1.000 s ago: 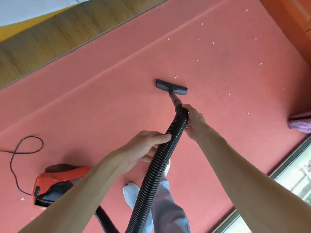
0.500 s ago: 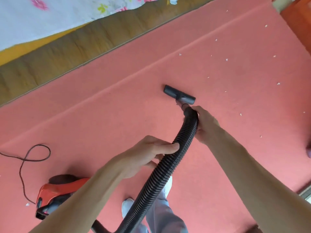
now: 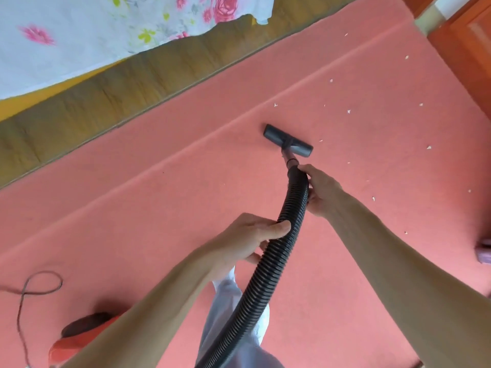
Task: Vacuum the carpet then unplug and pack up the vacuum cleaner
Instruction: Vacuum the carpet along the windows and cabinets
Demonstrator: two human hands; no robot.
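A black ribbed vacuum hose [image 3: 268,266] runs from the bottom of the view up to a black floor nozzle [image 3: 288,140] resting on the pink carpet [image 3: 159,203]. My right hand [image 3: 321,189] grips the hose's upper end just behind the nozzle. Lower down, my left hand [image 3: 249,240] holds the hose's middle. The red vacuum body [image 3: 79,338] sits at the lower left, partly hidden by my left forearm. Its black cord [image 3: 39,285] loops on the carpet at the left edge. Several white scraps [image 3: 348,111] lie on the carpet right of the nozzle.
A bed with a brown base [image 3: 119,91] and a floral sheet [image 3: 106,30] borders the carpet along the upper left. Orange wooden furniture [image 3: 467,54] stands at the upper right. A purple object [image 3: 485,254] pokes in at the right edge. My leg in light trousers [image 3: 228,309] is below the hose.
The nozzle has slid a little forward and right across the carpet toward the white scraps. The view has tilted up, showing more of the bed. Both hands keep their hold on the hose.
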